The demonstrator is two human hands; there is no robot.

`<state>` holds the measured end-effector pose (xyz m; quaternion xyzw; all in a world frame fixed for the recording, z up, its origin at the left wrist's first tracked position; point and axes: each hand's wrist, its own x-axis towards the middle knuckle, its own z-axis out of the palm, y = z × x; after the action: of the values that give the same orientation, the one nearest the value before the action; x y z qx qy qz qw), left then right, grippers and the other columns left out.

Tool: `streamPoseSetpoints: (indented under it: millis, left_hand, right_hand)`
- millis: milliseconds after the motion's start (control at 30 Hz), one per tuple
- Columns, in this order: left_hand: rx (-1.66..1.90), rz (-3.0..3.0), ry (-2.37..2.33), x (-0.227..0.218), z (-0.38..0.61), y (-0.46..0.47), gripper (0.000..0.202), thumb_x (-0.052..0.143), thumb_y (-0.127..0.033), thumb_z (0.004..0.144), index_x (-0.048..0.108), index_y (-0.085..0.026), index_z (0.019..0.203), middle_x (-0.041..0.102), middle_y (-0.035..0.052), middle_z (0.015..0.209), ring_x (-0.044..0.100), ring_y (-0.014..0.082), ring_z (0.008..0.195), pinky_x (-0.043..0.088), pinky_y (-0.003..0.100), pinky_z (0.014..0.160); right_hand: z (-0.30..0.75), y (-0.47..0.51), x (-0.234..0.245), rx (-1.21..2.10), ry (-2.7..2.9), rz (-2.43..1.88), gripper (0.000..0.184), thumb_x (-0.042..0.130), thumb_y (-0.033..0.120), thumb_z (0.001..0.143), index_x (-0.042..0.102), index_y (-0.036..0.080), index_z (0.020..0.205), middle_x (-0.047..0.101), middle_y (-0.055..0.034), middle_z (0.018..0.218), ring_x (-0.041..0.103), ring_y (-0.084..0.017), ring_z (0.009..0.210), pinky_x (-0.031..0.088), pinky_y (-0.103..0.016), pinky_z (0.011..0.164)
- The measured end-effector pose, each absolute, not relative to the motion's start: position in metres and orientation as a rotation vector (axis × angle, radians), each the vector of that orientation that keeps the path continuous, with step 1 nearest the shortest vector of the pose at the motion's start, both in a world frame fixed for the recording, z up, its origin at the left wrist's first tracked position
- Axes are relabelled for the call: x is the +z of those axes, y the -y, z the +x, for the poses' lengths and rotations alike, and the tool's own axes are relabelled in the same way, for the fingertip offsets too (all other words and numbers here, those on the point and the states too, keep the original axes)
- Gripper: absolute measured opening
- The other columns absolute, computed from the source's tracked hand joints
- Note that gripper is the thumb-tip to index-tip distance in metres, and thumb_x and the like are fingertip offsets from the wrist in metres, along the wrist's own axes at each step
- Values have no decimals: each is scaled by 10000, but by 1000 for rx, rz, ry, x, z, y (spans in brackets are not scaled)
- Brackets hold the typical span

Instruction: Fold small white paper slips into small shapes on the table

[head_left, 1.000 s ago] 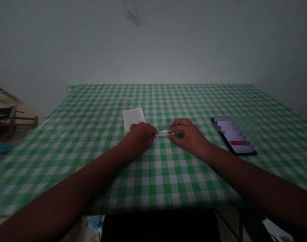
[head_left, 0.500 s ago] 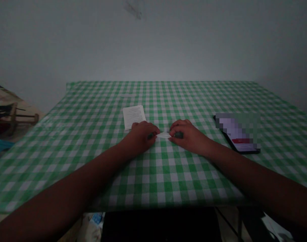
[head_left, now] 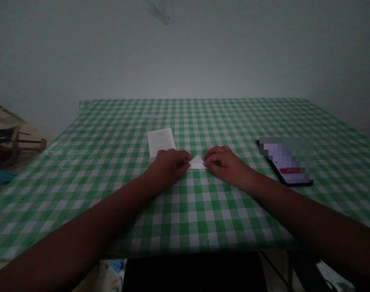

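Note:
Between my two hands is a small folded piece of printed paper (head_left: 197,162), roughly triangular with its point away from me. My left hand (head_left: 170,165) pinches its left corner between thumb and fingers. At the right corner, my right hand (head_left: 224,164) grips the paper in the same way, fingers curled. The paper is low over the tablecloth; whether it touches the cloth I cannot tell. Just beyond my left hand lies a stack of printed paper sheets (head_left: 161,142), its near edge partly covered by that hand.
A green and white checked tablecloth (head_left: 197,215) covers the table. To the right lies a phone (head_left: 284,172) with a lit, partly blurred screen. A plain wall (head_left: 197,52) stands behind the table. At the far left is a wooden frame (head_left: 17,140) beside a blue item (head_left: 1,180).
The folded paper, earlier a thin flattened sliver, now shows a wider triangular printed face towards me. Both hands have kept hold of its corners and barely shifted.

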<state>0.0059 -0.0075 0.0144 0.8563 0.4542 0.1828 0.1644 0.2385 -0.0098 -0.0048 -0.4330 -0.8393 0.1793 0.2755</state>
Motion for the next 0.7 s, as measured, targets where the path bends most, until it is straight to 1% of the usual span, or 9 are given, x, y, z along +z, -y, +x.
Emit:
streamPoseSetpoints:
  millis: [100,233,333,433,500,600,667,700]
  left_hand:
    - [545,2449,-1315,13,6,6,157,609,-252,870,673,-243,1013,733,20,924,656,231,908,420,481,911]
    - [539,2454,-1320,11,6,5,163,600,-255,875,684,-251,1015,727,23,965,629,241,957,439,461,889]
    - [515,2454,-1334,10,5,5,180,601,-252,874,688,-240,1031,719,29,960,616,242,955,448,446,876]
    - [508,2463,-1335,10,5,6,214,605,-237,875,683,-239,1074,715,27,972,608,244,973,429,458,892]
    - [494,2495,-1316,10,5,7,206,586,-230,890,692,-249,1066,712,29,1003,597,247,1004,403,466,902]
    - [423,2592,-1286,12,7,8,194,547,-232,922,718,-260,1007,702,35,1052,577,253,1023,368,472,889]
    - [359,2659,-1284,13,9,10,206,530,-222,933,721,-260,1001,698,39,1055,566,254,1013,355,469,873]
    - [332,2692,-1284,14,10,11,209,526,-210,935,718,-255,1004,695,41,1054,561,253,1009,351,466,869]
  right_hand:
    - [237,10,-7,410,2235,-1179,129,626,225,884,713,226,789,682,-49,935,590,-226,930,433,-473,903]
    - [236,12,-10,384,2207,-1233,105,644,250,879,711,223,802,659,-64,945,571,-242,940,450,-471,883]
    - [235,13,-12,374,2190,-1267,64,665,243,859,718,224,889,640,-78,972,559,-263,976,456,-488,894]
    - [235,13,-13,364,2175,-1302,160,682,239,839,702,238,997,618,-78,996,546,-274,1003,459,-496,897]
    - [236,13,-13,351,2184,-1311,149,680,245,840,693,238,989,612,-74,987,546,-269,991,462,-485,887]
    - [236,16,-8,282,2274,-1251,82,633,232,876,703,225,918,621,-73,957,548,-250,947,460,-458,869]
    - [234,20,-2,201,2367,-1188,125,598,197,893,717,214,929,639,-80,976,543,-249,950,453,-453,866]
    - [232,22,1,158,2412,-1165,152,593,176,890,722,209,962,649,-84,1016,538,-259,979,446,-459,875]
